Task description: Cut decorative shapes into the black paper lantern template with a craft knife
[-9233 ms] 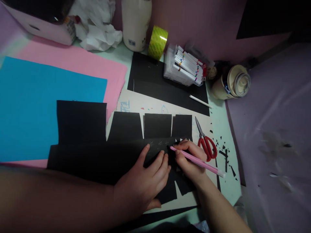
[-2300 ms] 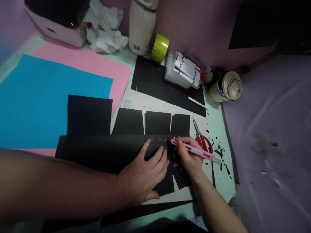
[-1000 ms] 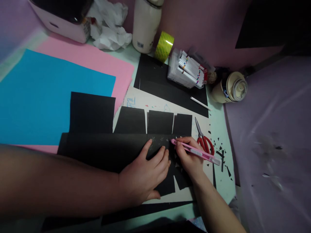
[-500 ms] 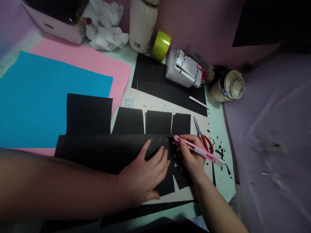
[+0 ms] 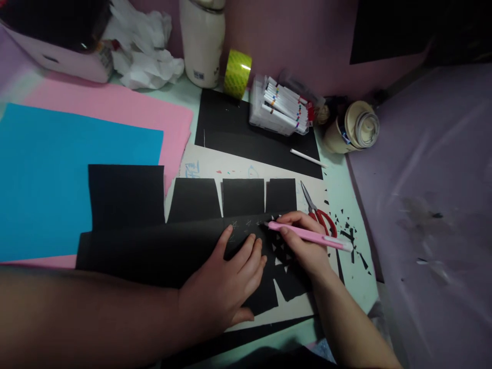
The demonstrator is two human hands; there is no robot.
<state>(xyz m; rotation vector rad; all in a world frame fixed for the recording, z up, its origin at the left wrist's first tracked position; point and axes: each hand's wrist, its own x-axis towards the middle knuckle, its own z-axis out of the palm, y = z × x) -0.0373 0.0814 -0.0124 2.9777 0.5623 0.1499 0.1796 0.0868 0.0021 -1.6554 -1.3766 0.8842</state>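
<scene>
Black paper with slit, tab-like edges lies across the table, with small star-like marks drawn on it in a light colour. My left hand presses flat on this paper, fingers spread, just below the marks. In my right hand is a slim pink craft knife, held like a pen. Its tip rests at or just above the paper, right beside the rightmost mark. Several small triangular holes show in the paper below the knife. Red-handled scissors lie just beyond my right hand.
Black paper scraps litter the table's right side. Blue card and pink card lie at the left. At the back stand a bottle, yellow tape, a box of white markers and a lidded cup.
The knife tip has shifted slightly left and down, towards the rightmost mark, and the knife has rolled in my right fingers. My left hand stays pressed on the paper. The view has shifted a little.
</scene>
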